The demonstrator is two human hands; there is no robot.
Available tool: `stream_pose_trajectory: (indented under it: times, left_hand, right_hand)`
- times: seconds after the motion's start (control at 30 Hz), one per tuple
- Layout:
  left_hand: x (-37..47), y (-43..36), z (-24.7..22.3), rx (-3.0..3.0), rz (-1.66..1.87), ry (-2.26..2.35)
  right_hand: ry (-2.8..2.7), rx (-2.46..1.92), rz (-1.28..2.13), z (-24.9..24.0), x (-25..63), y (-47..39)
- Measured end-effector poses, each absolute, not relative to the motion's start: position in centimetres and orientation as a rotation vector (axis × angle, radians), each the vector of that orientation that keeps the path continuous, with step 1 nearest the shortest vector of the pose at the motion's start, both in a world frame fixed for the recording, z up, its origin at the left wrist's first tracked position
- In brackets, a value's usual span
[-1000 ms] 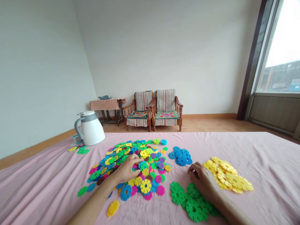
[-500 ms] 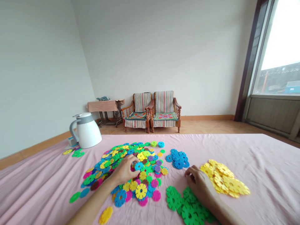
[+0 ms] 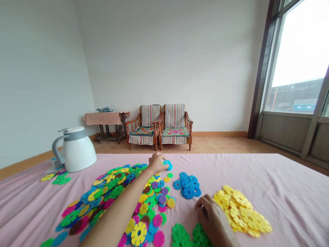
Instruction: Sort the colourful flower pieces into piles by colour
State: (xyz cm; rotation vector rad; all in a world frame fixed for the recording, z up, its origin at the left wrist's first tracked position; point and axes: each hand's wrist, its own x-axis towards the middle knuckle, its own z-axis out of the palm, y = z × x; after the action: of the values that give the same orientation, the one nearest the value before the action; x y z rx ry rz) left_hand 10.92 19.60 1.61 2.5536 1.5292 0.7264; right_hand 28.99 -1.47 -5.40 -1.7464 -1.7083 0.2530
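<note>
Closest to the camera, bottom of the frame right of centre, there's a heap of green discs [image 3: 180,236] cut off by the frame edge, and the right hand [image 3: 212,213] is right over the side of it. Its fingers are curled in, can't tell if they're fully together or have anything tucked in there. Bottom left to the middle is one big messy mixed pile [image 3: 113,187] of flower-shaped discs, pink, green, yellow, brown, purple, blue, with the left forearm reaching over it. Right of the right hand sits a yellow pile [image 3: 240,211], and a bit farther back, near the centre, a smaller blue pile [image 3: 189,186].

Past that, the left hand [image 3: 156,163] is out at the far end of the mixed pile, thumb and fingers pinched on the left edge of a light blue disc [image 3: 168,165], just up and left of the blue pile. All of it's on a desk with a wrinkly pink cloth [image 3: 277,185]. White and grey jug [image 3: 80,152] at centre left, a few loose discs [image 3: 61,179] in front of it.

Behind the desk, two wooden armchairs [image 3: 174,132] with striped covers mid-frame, a pink-draped sewing table [image 3: 102,118] left of them, and a big window [image 3: 295,65] upper right
</note>
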Motion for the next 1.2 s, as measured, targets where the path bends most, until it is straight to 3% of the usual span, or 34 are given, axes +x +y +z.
stream_pose_trajectory:
  times: [0.77,1.2]
  left_hand:
    - [12.4,22.1,-0.3,2.599,0.457,1.619]
    - [12.0,21.6,0.5,2.568,0.565,1.541]
  right_hand:
    - [-1.645,-1.731,0.169,-5.6,28.4,-1.3]
    - [-1.681,-1.744,0.182,-5.3,28.7,-1.2]
